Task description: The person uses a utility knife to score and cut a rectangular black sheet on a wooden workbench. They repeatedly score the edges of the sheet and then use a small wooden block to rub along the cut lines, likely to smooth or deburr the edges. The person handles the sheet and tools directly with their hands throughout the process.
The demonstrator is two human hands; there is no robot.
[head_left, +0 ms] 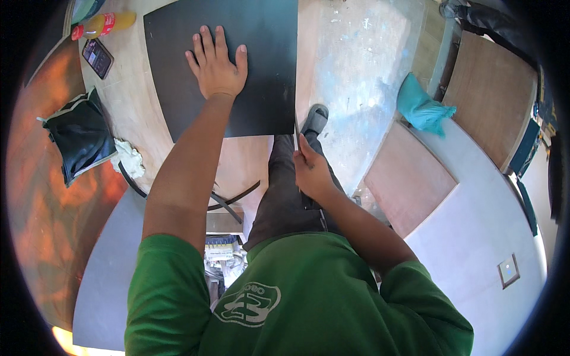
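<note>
My left hand lies flat, fingers spread, on a dark board resting on the pale wood surface at the upper middle. My right hand is closed around a long, thin tool held upright against the board's right edge, near its lower corner; I cannot make out exactly what the tool is. My legs and a grey slide sandal show below the board's edge.
Left: a juice bottle, phone, black bag and dark strips. Right: a teal sack, wood panels and a white curved panel. A person's dark-trousered leg shows at top right.
</note>
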